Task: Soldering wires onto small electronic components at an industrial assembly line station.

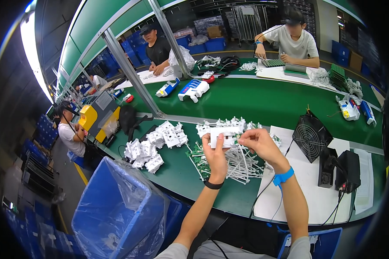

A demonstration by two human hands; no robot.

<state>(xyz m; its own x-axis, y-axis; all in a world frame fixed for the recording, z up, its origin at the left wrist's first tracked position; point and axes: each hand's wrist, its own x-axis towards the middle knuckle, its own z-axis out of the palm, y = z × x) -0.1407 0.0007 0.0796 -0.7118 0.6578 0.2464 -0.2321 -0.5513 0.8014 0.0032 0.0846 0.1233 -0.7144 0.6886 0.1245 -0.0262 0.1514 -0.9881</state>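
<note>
Above the green bench, my left hand (pixel 216 160) grips a white plastic housing (pixel 224 135), thumb across its face. My right hand (pixel 263 147) is closed in a pinch at the right end of that housing. A small green circuit board (pixel 237 137) shows at these fingertips, partly hidden. Below and behind both hands lies a heap of white cables (pixel 243 169), with green boards among them at its left side. More white housings (pixel 169 134) are piled to the left of my left hand. Further white plastic parts (pixel 233 122) lie just beyond the held one.
A blue bin (pixel 116 203) with a clear liner stands at the bench's left front. To the right are a black fan (pixel 312 137), a black power unit (pixel 348 169) and cords. A metal post (pixel 132 71) rises beyond. Co-workers sit across the green conveyor (pixel 246 97), which carries blue-white devices (pixel 194 90).
</note>
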